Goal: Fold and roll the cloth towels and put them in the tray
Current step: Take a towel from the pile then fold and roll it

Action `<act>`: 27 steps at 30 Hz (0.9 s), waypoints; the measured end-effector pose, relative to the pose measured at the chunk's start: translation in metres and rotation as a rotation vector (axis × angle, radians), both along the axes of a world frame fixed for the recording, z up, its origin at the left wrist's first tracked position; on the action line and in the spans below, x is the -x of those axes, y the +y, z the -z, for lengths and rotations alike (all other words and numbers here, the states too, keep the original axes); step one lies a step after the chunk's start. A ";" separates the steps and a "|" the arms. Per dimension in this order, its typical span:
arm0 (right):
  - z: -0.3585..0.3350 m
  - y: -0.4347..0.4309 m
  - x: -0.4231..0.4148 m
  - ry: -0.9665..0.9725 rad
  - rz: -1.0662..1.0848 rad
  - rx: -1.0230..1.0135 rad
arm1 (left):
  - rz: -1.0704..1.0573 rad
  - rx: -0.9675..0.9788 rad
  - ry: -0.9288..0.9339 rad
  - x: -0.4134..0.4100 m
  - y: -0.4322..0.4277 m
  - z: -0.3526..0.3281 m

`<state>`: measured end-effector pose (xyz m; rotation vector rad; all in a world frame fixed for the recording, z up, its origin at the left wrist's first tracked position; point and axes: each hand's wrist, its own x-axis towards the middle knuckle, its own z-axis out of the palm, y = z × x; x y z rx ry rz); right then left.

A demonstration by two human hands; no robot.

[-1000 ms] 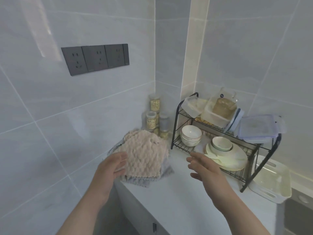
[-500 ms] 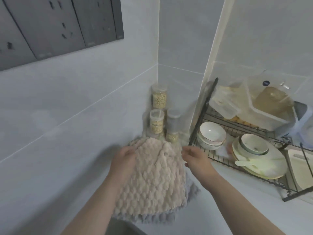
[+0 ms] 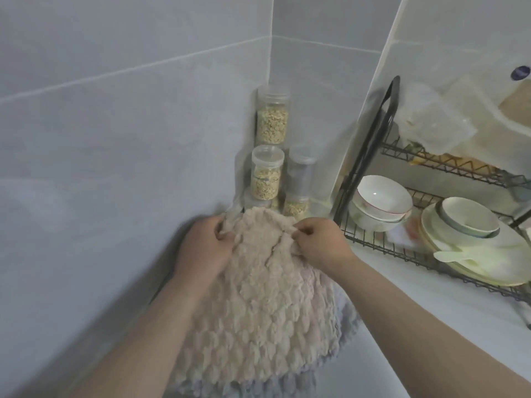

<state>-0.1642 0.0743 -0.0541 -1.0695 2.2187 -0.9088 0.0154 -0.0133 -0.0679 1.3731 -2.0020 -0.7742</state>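
A beige bumpy cloth towel (image 3: 258,311) lies on top of a grey towel (image 3: 342,320) on the white counter, in the corner by the tiled wall. My left hand (image 3: 204,248) pinches the beige towel's far left corner. My right hand (image 3: 319,242) pinches its far right corner. Both far corners are bunched under the fingers. No tray shows in this view.
Several clear jars of grain (image 3: 271,122) stand stacked in the corner just behind the towels. A black wire dish rack (image 3: 373,145) to the right holds bowls (image 3: 379,202), plates (image 3: 471,248) and plastic containers (image 3: 436,124). White counter (image 3: 402,282) runs along the front right.
The view has moved closer and lower over the towels. My right hand came in from the right and took the beige towel's far corner; my left hand slid up to the other far corner.
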 end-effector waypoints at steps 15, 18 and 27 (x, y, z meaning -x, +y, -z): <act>-0.014 0.094 -0.008 0.161 0.047 0.644 | -0.027 0.474 0.092 -0.019 0.021 0.004; -0.034 0.130 -0.025 0.210 0.037 0.696 | 0.047 0.642 -0.040 -0.023 0.040 -0.008; -0.123 0.216 -0.065 0.357 0.014 0.772 | 1.029 -0.156 0.422 -0.014 0.169 -0.087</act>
